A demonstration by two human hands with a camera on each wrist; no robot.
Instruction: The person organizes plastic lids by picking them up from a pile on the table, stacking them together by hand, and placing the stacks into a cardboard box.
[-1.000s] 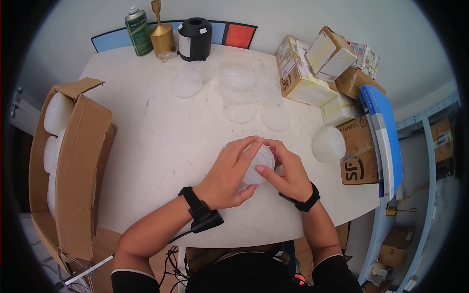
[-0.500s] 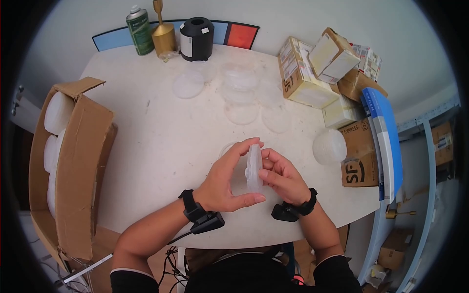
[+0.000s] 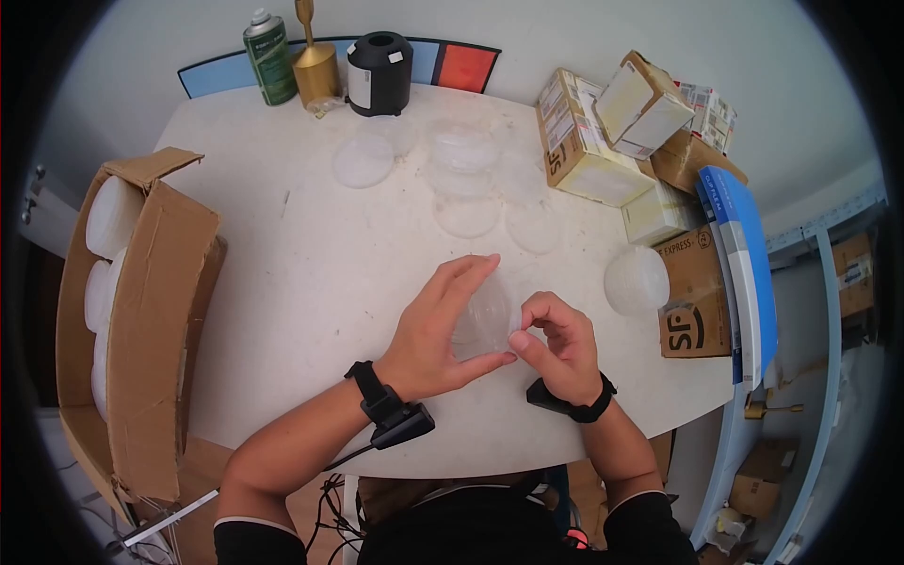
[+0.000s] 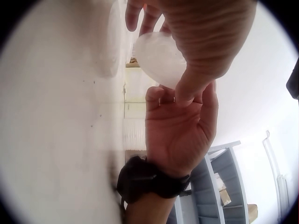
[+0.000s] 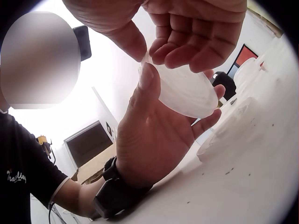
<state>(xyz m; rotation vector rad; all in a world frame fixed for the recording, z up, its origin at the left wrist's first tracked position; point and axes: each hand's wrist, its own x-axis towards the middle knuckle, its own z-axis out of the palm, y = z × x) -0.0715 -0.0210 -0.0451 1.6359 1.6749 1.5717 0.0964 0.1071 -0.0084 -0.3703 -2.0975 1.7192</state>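
A small stack of translucent round plastic lids (image 3: 489, 315) is held tilted above the white table, between both hands. My left hand (image 3: 428, 330) grips the lids by the edge, fingers at the far side and thumb at the near side. At the right edge, the thumb and forefinger of my right hand (image 3: 562, 353) pinch the rim. In the left wrist view the lids (image 4: 159, 58) appear as a cloudy disc between the hands. The right wrist view shows the left thumb (image 5: 148, 81) on the rim of the lids (image 5: 189, 93), close to the right fingertips.
Several clear lids (image 3: 364, 160) lie across the back of the table (image 3: 282, 311). At the right, a taller stack of lids (image 3: 637, 281) stands beside a cardboard box (image 3: 692, 311). A carton of white round containers (image 3: 155, 320) is on the left. A spray can (image 3: 269, 61) stands behind.
The lids have turned from face-up to edge-on, then to a tilted face. My right hand has shifted right and now pinches the rim. My left hand keeps its grip.
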